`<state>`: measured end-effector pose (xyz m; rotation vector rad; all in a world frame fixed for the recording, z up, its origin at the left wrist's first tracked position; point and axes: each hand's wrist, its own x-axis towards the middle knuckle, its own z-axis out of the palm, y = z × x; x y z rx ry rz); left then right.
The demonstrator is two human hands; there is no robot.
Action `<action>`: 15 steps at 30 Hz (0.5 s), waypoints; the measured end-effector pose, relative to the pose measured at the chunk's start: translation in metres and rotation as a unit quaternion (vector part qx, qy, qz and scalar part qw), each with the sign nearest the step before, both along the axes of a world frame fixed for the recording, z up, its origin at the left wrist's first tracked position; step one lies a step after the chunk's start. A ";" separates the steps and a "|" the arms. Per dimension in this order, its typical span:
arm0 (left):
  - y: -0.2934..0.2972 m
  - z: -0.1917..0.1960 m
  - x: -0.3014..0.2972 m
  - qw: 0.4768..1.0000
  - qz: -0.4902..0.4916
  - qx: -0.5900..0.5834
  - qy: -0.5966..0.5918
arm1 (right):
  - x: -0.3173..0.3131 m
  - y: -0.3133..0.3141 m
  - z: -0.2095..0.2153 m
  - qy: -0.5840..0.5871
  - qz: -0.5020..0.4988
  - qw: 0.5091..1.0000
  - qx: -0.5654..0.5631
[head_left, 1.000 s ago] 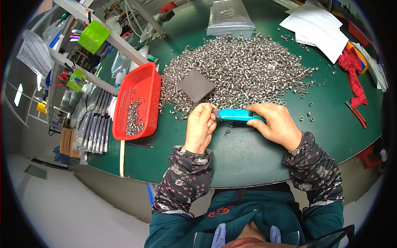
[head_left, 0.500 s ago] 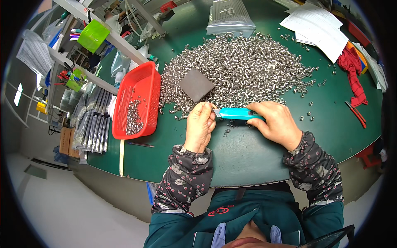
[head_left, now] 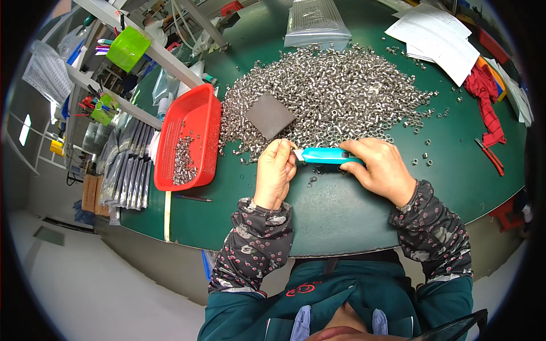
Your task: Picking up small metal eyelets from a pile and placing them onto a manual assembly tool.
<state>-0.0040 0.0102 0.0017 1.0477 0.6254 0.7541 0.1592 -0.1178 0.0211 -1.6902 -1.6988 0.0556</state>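
Note:
My right hand (head_left: 380,169) grips a turquoise utility knife (head_left: 323,155) by its rear end, with its short blade pointing left. The blade tip meets the pinched fingertips of my left hand (head_left: 275,173). Whatever sits between those fingers is too small and covered to make out, though a metal ring would match its size. Just beyond both hands spreads a large heap of small shiny metal rings (head_left: 341,96). A dark grey square block (head_left: 270,116) lies on the heap's near left part, right behind my left hand.
Left of the heap stands a red plastic basket (head_left: 213,142) with some metal rings inside. A pen (head_left: 194,198) lies near it on the green table (head_left: 335,227). At right are red-handled pliers (head_left: 492,159), a red cloth (head_left: 483,105) and papers (head_left: 435,37). Plastic-bagged stock (head_left: 317,23) sits at the back.
Both hands stay almost in place. The knife blade has shifted very slightly and catches the light more brightly at my left fingertips.

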 end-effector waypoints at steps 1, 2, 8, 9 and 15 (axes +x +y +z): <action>0.000 0.000 0.000 1.000 0.000 0.004 0.003 | 0.000 0.000 0.000 0.001 0.000 1.000 0.000; 0.000 0.000 0.000 1.000 0.000 0.009 0.007 | 0.000 0.000 0.000 0.001 0.000 1.000 0.000; 0.000 0.000 0.000 1.000 -0.003 0.014 0.013 | 0.000 0.000 0.000 0.000 0.000 1.000 0.000; 0.000 0.001 0.000 1.000 -0.003 0.014 0.013 | 0.000 0.000 0.000 -0.002 0.002 1.000 0.003; 0.000 0.002 0.000 1.000 0.000 0.012 0.020 | 0.000 0.000 -0.001 -0.003 0.004 1.000 0.000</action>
